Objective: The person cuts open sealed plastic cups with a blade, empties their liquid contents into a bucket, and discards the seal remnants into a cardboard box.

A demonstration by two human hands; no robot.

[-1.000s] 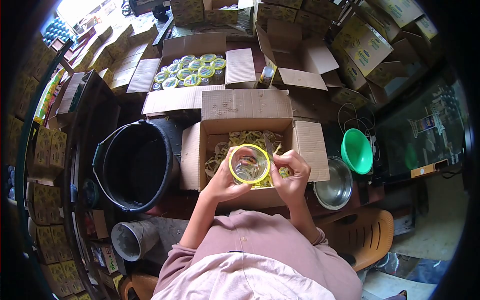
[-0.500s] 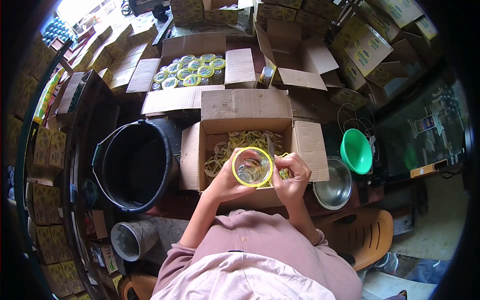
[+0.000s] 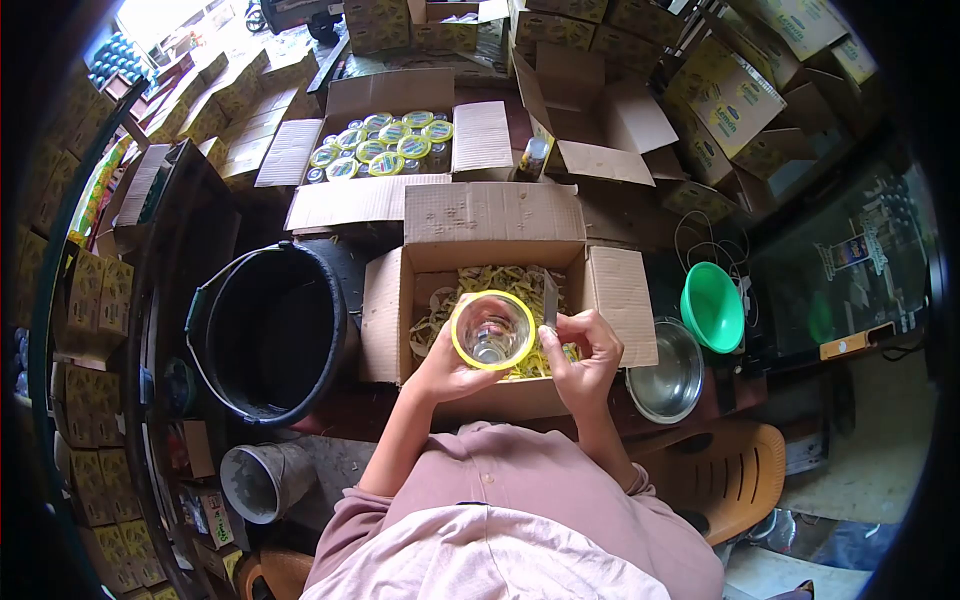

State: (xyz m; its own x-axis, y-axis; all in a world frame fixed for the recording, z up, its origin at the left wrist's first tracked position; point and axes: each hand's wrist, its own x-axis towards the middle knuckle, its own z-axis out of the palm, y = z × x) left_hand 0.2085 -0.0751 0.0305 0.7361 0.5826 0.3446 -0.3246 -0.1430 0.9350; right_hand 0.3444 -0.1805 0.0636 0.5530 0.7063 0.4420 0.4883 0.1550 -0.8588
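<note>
My left hand [image 3: 440, 365] is wrapped round a clear cup with a yellow rim [image 3: 493, 330], its open mouth tilted up towards me. In my right hand [image 3: 584, 350], fingers pinched, is a knife whose flat grey blade [image 3: 550, 298] points away from me, just right of the rim. The knife's handle is hidden by my fingers. Both hands are above an open cardboard box [image 3: 620, 300]. Inside the box lie many yellow-green strips [image 3: 435, 310], loosely heaped.
Behind stands a box of lidded cups [image 3: 390, 145], with a dark container [image 3: 532, 158] beside it. A black bucket [image 3: 270, 335] is at left. A green bowl [image 3: 713, 307] and metal bowl [image 3: 668, 375] are at right. An orange chair [image 3: 730, 470] is near my right side.
The cup has shifted slightly left, away from the knife. A yellow strip by my right fingers is no longer there, and more yellow shows in the box below them.
</note>
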